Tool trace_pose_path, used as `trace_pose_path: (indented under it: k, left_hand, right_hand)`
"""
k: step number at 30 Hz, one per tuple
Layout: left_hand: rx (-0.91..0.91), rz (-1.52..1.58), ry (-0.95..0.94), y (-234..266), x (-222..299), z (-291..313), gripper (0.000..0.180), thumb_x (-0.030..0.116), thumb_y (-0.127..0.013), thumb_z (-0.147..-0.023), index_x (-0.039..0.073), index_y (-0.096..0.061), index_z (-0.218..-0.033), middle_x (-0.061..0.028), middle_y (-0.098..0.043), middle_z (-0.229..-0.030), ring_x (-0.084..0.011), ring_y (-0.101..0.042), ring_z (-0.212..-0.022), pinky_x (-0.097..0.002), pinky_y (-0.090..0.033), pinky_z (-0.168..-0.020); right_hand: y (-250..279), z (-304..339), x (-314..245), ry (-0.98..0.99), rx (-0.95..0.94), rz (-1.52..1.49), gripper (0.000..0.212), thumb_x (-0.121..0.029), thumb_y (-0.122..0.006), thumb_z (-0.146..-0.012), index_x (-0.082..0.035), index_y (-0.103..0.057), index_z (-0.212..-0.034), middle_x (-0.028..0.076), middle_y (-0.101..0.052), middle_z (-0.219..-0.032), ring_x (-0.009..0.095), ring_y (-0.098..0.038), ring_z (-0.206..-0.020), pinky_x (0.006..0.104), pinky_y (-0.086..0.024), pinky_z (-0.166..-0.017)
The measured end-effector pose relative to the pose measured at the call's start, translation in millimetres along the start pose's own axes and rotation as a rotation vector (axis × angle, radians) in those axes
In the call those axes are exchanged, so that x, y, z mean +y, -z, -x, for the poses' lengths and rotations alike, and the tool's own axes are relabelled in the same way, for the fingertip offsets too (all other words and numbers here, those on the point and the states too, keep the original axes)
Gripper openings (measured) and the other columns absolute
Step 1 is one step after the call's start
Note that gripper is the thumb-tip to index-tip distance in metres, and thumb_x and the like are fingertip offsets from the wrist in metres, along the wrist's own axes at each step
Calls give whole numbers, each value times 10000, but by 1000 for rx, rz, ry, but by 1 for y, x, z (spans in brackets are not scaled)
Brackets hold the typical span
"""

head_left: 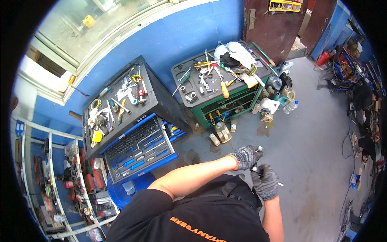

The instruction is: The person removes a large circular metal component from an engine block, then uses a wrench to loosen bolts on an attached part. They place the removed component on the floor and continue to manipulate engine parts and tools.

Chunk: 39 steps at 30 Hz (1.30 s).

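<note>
Both of my hands wear grey knitted gloves with orange cuffs and are close together in front of my body, above the floor. My left hand (245, 157) is closed, and a small silver metal piece (259, 149) sticks out past its fingers. Just below and to the right, my right hand (266, 183) is wrapped round a silver hand tool. The tool's rounded shiny head (255, 168) shows near the left fingers, and its bright end (280, 184) comes out at the other side of the glove. The gloves hide the middle of both metal things.
A black tool cabinet (159, 90) stands left, its drawer (171, 157) of sockets and blue-handled drivers pulled out. Beyond is a green tool cart (197, 113) topped with wrenches, screwdrivers and rags. Bottles and jugs (269, 105) stand beside it. Shelving (50, 161) fills the far left; clutter and a cable (349, 149) line the right.
</note>
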<state>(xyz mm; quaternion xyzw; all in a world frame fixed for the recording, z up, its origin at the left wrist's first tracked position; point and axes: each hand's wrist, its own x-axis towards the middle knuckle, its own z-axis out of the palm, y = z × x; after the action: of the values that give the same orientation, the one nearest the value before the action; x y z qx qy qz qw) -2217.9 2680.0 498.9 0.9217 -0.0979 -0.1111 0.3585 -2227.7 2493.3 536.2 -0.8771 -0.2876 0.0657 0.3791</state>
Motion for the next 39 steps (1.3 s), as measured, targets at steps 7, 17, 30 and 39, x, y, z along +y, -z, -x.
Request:
trace_pose_path:
  k: [7, 17, 30, 39]
  left_hand:
    - [82, -492, 90, -20, -93, -50, 257, 171, -570, -849, -1, -672, -1011, -166, -692, -889, -331, -680, -864, -429, -537, -740]
    - [320, -389, 847, 117, -275, -117, 451, 290, -462, -918, 86, -548, -1311, -222, -599, -1280, -391, -593, -1160, -463, -464, -999]
    - [460, -304, 843, 234, -400, -249, 509, 460, -521, -923, 82, -632, -1245, -220, -653, -1192, -399, -627, -1098, -480, -501, -907]
    - [502, -405, 844, 283, -337, -230, 568, 489, -460, -951, -24, -673, -1069, -308, -659, -1029, -480, -617, -985, -560, -464, -815]
  right_hand:
    - [74, 60, 206, -557, -19, 90, 394, -333, -655, -954, 16, -592, -1126, 220, -690, -1036, 305, -681, -967, 404, -524, -844]
    - [54, 346, 309, -1396, -603, 167, 709, -496, -483, -968, 89, -413, -1362, 296, -476, -1379, 404, -422, -1328, 435, -299, -1121]
    - [55, 90, 222, -1435, -263, 75, 499, -407, -520, -921, 43, -631, -736, 289, -659, -810, 410, -653, -849, 502, -471, -729]
    - [123, -131, 202, -1146, -36, 79, 573, -560, -546, -947, -52, -590, -1209, 237, -673, -1080, 413, -648, -1021, 463, -507, -890]
